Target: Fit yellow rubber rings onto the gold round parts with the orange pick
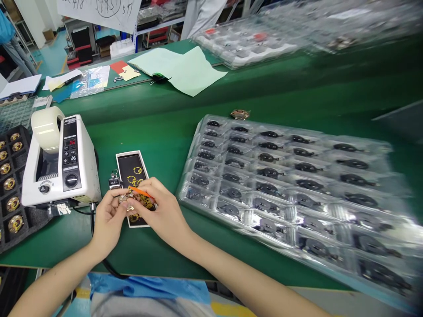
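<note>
Blue cloth [148,286] below; left hand [107,224] pinches small gold part [127,199], seemingly light and delicate, best held by edges; right hand [163,209] grips orange tool [140,191].

Shelving [155,28] stands past the green workbench [264,88] on apparently teal flooring [53,55].

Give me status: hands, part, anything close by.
Left hand holding small gold part. Right hand pinching orange tool against it. Black card beneath. Tape dispenser left, blister tray right.
</note>
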`<state>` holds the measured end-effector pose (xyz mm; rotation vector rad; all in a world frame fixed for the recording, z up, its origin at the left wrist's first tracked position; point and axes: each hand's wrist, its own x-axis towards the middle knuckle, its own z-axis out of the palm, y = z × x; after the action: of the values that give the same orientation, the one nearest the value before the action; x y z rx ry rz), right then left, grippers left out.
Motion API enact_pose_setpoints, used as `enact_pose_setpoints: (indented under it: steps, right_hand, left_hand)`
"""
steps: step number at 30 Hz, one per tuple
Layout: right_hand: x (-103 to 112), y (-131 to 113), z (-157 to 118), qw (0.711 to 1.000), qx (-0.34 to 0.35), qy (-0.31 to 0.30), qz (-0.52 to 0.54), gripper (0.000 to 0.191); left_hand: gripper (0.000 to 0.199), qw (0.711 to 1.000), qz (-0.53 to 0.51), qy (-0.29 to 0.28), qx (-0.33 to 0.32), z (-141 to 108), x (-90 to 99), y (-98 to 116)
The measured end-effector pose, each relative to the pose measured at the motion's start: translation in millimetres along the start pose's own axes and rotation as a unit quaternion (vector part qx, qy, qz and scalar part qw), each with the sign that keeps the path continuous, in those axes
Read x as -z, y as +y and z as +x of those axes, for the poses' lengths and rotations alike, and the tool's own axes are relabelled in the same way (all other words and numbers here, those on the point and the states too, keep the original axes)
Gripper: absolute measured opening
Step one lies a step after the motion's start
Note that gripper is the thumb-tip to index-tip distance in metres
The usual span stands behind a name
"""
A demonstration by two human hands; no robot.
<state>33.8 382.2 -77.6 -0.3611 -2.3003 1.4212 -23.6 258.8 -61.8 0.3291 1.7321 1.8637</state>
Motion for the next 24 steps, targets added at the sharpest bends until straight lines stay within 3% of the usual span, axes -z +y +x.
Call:
enact_pose_setpoints:
  steps: [6,10,13,17,20,24]
  right_hand:
    - [5,0,4,0.998,0.006,-0.054,0.007,0.018]
    - [11,2,2,0.989,0.143,-0.019,-0.035,0.009]
    - [15,0,-4,0.954,0.277,0.077,-0.083,0.009]
    - [13,-3,-14,0.877,0.42,0.157,-0.171,0.009]
    - [9,-1,-14,0.86,0.428,0.168,-0.221,0.011]
    - [6,6,-8,0.885,0.374,0.148,-0.233,0.012]
  left_hand:
    - [0.028,0.999,0.039,-0.021,-0.02,0,3.2,-8]
    - [0.011,0.984,0.157,-0.044,-0.074,1,7.9,-4]
    - [0.007,0.974,0.188,-0.01,-0.124,2,8.9,3]
    - [0.014,0.99,0.125,0.016,-0.057,5,7.2,7]
    - [0.026,0.998,0.055,0.005,0.0,4,5.1,6]
    - [0.03,0.999,0.016,-0.016,0.032,0,2.8,7]
